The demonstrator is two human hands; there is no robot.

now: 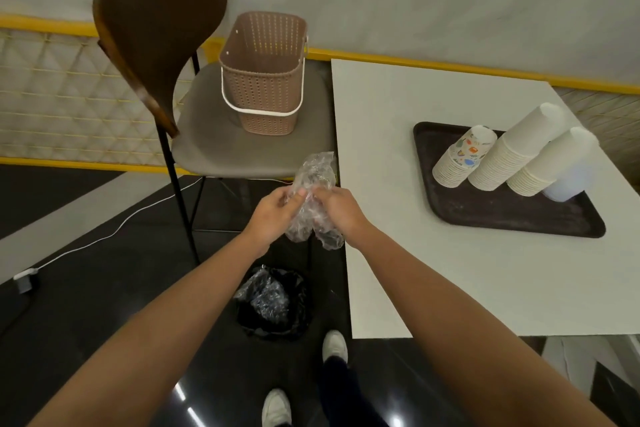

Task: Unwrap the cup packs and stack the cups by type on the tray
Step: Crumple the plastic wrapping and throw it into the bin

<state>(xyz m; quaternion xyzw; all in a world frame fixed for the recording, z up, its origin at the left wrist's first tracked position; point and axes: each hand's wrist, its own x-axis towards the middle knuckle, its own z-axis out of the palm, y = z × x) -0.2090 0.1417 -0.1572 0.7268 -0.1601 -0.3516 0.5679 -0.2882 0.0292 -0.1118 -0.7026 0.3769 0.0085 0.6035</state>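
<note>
Both hands hold a crumpled clear plastic wrapper [313, 184] in the air left of the table, above the floor. My left hand [273, 213] pinches its left side and my right hand [341, 210] grips its right side. On the dark tray [512, 218] lie several stacks of cups, tilted: a patterned stack [462, 156], a tall white stack [512, 149], another white stack [547, 163] and a translucent stack [568, 184].
A white table [433, 253] bears the tray. A brown chair [214, 142] to the left carries a perforated basket [263, 80]. A black-lined bin [272, 302] with clear wrap inside stands on the floor below my hands. A white cable [104, 236] crosses the floor.
</note>
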